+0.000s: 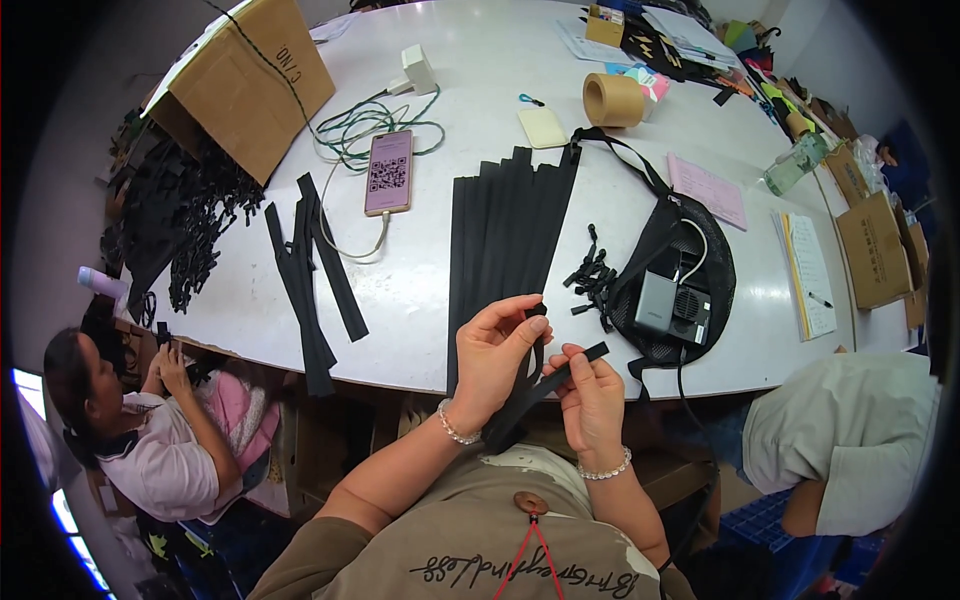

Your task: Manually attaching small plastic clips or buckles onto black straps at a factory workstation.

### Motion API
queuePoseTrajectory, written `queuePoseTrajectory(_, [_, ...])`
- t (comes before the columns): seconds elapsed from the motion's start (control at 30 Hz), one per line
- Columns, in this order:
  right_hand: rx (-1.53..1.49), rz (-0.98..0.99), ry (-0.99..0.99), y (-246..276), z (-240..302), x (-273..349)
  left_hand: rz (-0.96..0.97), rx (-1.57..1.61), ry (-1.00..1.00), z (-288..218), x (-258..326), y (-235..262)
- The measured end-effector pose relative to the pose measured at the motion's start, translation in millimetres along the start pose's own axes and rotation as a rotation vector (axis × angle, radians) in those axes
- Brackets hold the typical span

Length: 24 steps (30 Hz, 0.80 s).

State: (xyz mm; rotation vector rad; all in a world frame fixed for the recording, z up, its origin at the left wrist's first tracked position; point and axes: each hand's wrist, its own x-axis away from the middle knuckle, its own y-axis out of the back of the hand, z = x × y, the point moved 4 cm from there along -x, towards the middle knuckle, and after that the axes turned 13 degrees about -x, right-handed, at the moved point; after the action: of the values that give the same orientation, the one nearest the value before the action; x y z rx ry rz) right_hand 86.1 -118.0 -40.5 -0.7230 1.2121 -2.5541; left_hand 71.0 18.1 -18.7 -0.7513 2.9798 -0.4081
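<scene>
In front of my chest, at the table's near edge, both hands hold a long black strip (519, 411) that looks like fabric tape. My left hand (492, 352) pinches a small black piece at one end between thumb and forefinger. Lower and to the right, my right hand (590, 400) grips the strip near its other end, which sticks out past the fingers. The strip's lower part hangs toward my lap. Just beyond my hands lies a row of flat black strips (500, 225). Several small black toggle-like pieces (592, 272) are scattered right of them.
Black strips (300, 290), a charging phone (388, 172) and a cardboard box (250, 90) are to the left. A black mesh bag (655, 240) holding a grey device (656, 302), a tape roll (613, 100) and a notebook (803, 275) are to the right. People sit on both sides.
</scene>
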Motion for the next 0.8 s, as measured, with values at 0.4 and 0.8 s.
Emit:
queuePoseTrajectory(0.4, [0.330,0.197,0.274,-15.0,37.3,-3.2,0.133,-0.154,0.086,2.9,-1.4,5.4])
queuePoseTrajectory(0.8, [0.606,0.293,0.277,-26.1,41.6,4.1,0.250,-0.197,0.074,2.1,3.4,-4.7])
